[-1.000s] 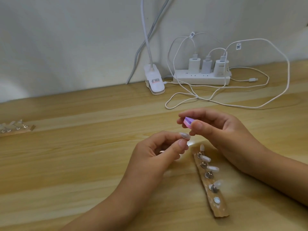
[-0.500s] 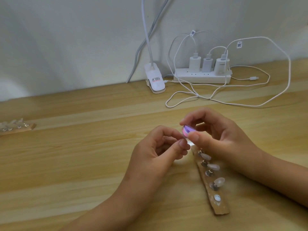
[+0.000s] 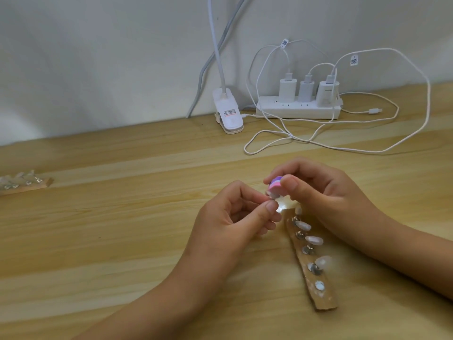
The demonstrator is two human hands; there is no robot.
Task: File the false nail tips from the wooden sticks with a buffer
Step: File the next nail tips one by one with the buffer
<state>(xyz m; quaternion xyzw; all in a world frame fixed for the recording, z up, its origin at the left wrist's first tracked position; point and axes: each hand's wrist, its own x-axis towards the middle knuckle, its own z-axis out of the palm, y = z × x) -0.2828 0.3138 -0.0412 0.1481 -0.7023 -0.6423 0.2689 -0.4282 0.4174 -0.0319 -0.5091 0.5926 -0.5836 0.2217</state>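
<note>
Head view: buffer (image 3: 348,185) is pinched by right hand (image 3: 326,192), held just above and apparently touching nail tip (image 3: 347,198) pinched by left hand (image 3: 230,217); stick (image 3: 326,300) with more tips is laid on table (image 3: 122,241) near both, long axis running toward the person, nearer right hand.

Left hand (image 3: 228,217): fingers curled in, thumb and forefinger pinching a nail tip (image 3: 351,203) that is mostly hidden.
Right hand (image 3: 326,192): thumb and fingertips pinching the buffer (image 3: 349,188), its lower end against the nail tip.
Left forearm (image 3: 171,290): bare, rising from the near edge of the surface (image 3: 122,241), slanting right.
Right forearm (image 3: 404,253): bare, coming in from the right edge.
Both hands: fingertips together, right of mid-surface.
</note>
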